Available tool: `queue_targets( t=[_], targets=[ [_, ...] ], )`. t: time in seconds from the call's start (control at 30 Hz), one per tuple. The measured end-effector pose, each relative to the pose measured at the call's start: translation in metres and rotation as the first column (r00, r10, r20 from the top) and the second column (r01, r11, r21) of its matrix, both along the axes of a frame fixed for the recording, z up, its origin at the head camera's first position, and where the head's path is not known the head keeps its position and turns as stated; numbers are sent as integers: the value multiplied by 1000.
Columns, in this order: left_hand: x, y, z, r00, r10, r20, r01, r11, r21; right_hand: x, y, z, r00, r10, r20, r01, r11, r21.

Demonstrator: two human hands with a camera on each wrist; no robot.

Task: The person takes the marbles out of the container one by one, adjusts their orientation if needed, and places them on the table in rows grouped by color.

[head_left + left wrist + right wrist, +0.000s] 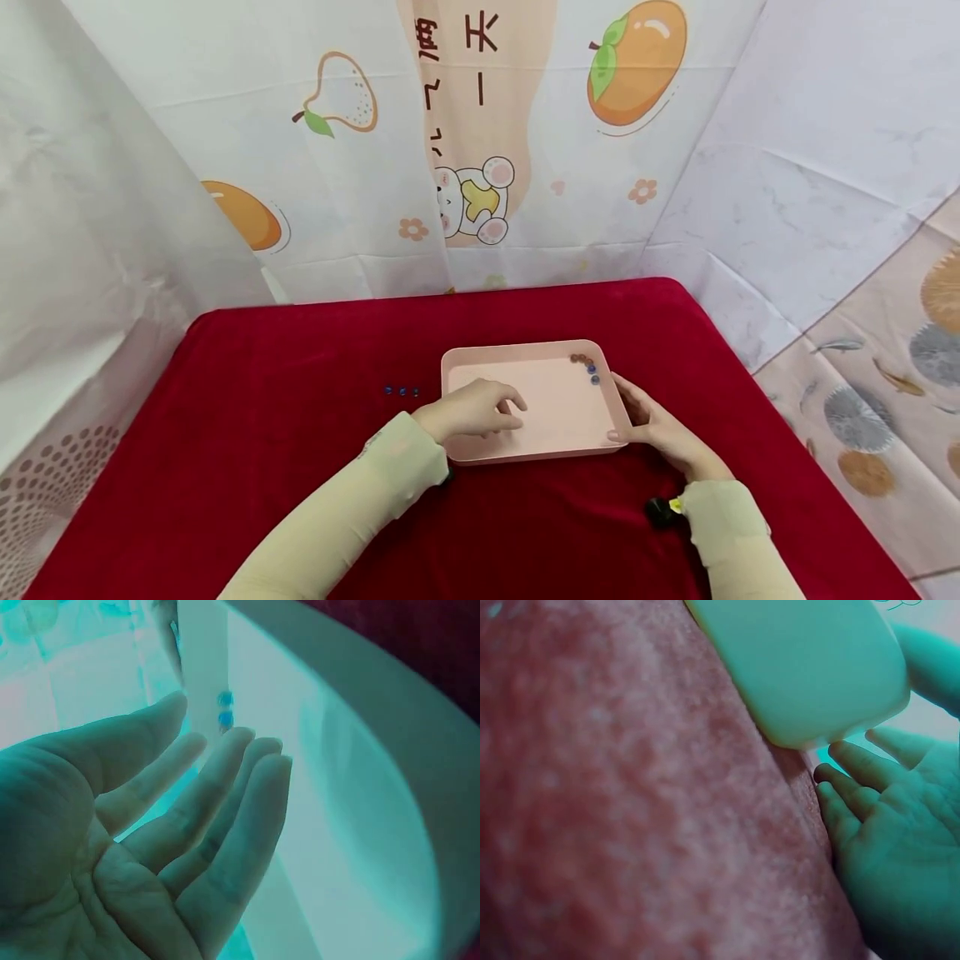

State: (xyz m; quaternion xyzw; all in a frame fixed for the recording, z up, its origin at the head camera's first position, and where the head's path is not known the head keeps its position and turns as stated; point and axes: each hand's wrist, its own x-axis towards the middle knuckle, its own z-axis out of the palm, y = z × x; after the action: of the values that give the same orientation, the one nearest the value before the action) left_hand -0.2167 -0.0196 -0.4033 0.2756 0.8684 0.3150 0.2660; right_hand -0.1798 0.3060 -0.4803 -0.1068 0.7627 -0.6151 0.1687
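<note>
A shallow pink tray lies on the red cloth. My left hand hovers over its left part, fingers loosely bent and apart, with nothing between them in the left wrist view. At the tray's right side, my right hand holds the edge: the thumb lies at the near right corner and the fingers run along the outer wall. Small brown beads and blue beads sit inside the far right corner. Outside, left of the tray, three small dark blue beads lie in a row.
Red cloth covers the table. A white printed curtain hangs behind its far edge, with more pale fabric at both sides. A small black object with a yellow part is at the right wrist.
</note>
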Motion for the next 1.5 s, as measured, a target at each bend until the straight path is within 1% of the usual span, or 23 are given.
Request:
queue_targets(
  t=[0.13,0.27,0.37,0.47,0.67,0.9,0.97,1.13,1.33,1.43,1.5],
  targets=[
    [-2,17,-4,997,-19,70,19,1000,5,-1,-1,0,1000,-1,8,1,1000,-2],
    [-6,34,-10,988,-36,148,35,999,8,-1,-1,0,1000,0,5,0,1000,-5],
    [-9,47,-14,981,-47,189,47,999,8,-1,-2,0,1000,-6,3,6,1000,0],
    [-12,58,-18,976,-59,209,57,998,18,-2,-2,-2,1000,-4,-6,4,1000,-6],
    [-13,77,-26,974,-85,209,81,996,30,-2,-3,-4,1000,3,-9,-3,1000,-31],
    [-15,97,-29,965,-102,241,91,994,55,-1,-4,-5,1000,0,-26,-2,999,-41],
    [-15,102,-29,961,-90,261,74,995,69,-1,-4,-5,999,5,-35,-7,999,-48],
    [-17,111,-30,950,-29,310,3,996,85,-1,-4,-5,999,8,-38,-11,998,-56],
    [-24,120,-32,956,-2,292,-29,994,101,-1,-2,-6,999,1,-32,-2,999,-50],
    [-29,125,-32,960,26,278,-61,991,117,0,-1,-5,1000,-7,-23,6,999,-42],
    [-31,128,-32,965,51,258,-86,988,125,0,-1,-5,1000,-18,-14,17,999,-33]
  ],
)
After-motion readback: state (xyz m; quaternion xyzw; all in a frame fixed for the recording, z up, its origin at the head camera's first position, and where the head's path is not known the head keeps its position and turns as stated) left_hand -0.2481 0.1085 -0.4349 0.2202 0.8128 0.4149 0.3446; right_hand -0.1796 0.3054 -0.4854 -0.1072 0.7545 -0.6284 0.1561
